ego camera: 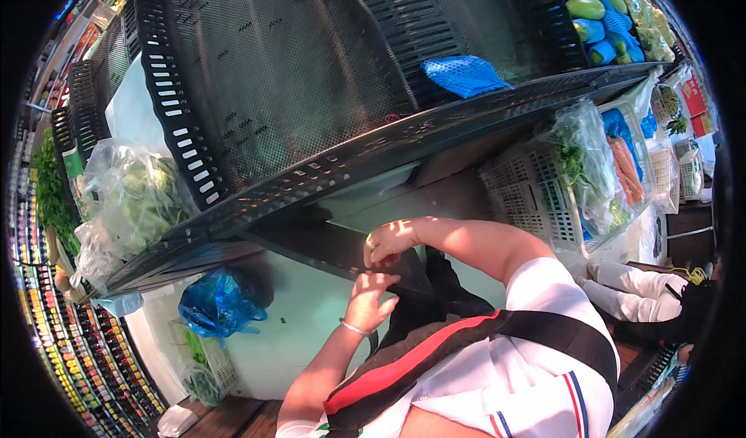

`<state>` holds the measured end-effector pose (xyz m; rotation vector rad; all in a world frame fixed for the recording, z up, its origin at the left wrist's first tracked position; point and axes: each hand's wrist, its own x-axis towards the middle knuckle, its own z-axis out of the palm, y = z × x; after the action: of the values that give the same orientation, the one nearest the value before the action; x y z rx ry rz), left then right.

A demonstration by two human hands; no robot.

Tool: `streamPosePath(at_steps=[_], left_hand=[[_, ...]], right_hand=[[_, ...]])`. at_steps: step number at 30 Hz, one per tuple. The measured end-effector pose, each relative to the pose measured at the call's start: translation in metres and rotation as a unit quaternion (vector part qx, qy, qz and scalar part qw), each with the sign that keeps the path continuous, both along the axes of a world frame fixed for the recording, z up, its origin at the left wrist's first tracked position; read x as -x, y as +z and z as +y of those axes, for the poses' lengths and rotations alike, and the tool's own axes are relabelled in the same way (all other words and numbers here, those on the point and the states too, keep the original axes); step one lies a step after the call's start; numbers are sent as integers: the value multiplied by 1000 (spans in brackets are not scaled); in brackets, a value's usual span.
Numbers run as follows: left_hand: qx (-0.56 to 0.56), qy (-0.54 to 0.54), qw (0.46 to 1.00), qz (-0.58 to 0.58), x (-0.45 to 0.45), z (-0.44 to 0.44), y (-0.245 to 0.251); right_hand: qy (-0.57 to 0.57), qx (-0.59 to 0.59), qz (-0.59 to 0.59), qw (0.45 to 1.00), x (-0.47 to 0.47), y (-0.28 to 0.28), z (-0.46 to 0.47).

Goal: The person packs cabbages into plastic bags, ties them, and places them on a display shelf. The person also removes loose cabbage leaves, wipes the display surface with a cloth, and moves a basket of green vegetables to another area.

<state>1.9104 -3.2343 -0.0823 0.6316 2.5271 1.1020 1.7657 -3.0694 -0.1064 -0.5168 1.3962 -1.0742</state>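
My left hand (pixel 370 303), with a pale band at the wrist, is in front of my body with thumb and fingers apart and nothing visible in it. Close above it my right hand (pixel 395 242) has its fingers curled and a ring on one of them. Whether something small is inside that hand is hidden. Below both hands is a dark flat panel (pixel 335 245); contact with it cannot be told. Beyond them stands a black display rack (pixel 280 76) with slotted dividers. A blue foam mesh sleeve (pixel 463 75) lies near its front edge.
Bagged green vegetables (pixel 145 187) sit at the rack's left end, green gourds (pixel 586 8) at its far right. A blue plastic bag (pixel 218 307) is on the left. White crates (pixel 524 187) with bagged produce and carrots (pixel 625 170) stand right. Another person's legs (pixel 632 292) show at right.
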Motion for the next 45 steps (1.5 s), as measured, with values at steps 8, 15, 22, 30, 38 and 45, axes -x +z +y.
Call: streamPosePath(at_steps=[8, 15, 22, 30, 38, 45], left_hand=[[-31, 60, 997, -24, -11, -10, -13], [4, 66, 998, 2, -1, 1, -9], [-41, 33, 999, 4, 17, 13, -12], [-111, -66, 989, 78, 65, 58, 35], [-77, -51, 923, 373, 193, 182, 178], [120, 49, 970, 207, 221, 251, 171]], right_hand=[[-387, -39, -165, 906, 101, -171, -12], [-443, -4, -98, 891, 75, -147, 5], [-411, -25, -4, 911, 19, -55, 57], [-601, -97, -26, 793, -125, 16, 182], [-794, -118, -102, 588, -294, 37, 276], [-842, -84, -111, 522, -403, 27, 325]])
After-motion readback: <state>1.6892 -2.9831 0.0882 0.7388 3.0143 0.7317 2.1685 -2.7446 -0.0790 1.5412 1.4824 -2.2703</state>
